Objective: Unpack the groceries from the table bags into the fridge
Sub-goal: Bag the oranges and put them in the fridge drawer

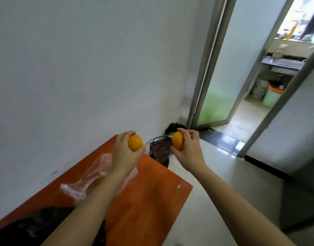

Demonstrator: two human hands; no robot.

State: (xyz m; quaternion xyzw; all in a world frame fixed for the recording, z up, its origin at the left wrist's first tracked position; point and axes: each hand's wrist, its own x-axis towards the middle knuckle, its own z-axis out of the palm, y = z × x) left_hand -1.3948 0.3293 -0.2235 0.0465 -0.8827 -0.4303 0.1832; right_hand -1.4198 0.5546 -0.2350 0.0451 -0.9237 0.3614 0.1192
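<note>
My left hand point(123, 153) is closed around an orange point(135, 142), held above the far end of the orange-brown table point(152, 192). My right hand point(189, 148) grips a second orange point(177, 140) over the floor just past the table's end. A clear plastic bag point(92, 178) lies on the table under my left forearm, with something orange inside it. A black bag point(37, 226) sits at the table's near end. No fridge shows in this view.
A dark wire basket point(160, 150) and a black bag point(174, 127) stand on the floor by the wall corner. An open doorway point(241, 110) with a glass door leads right to a room with bins. A grey cabinet point(303, 183) stands at the right.
</note>
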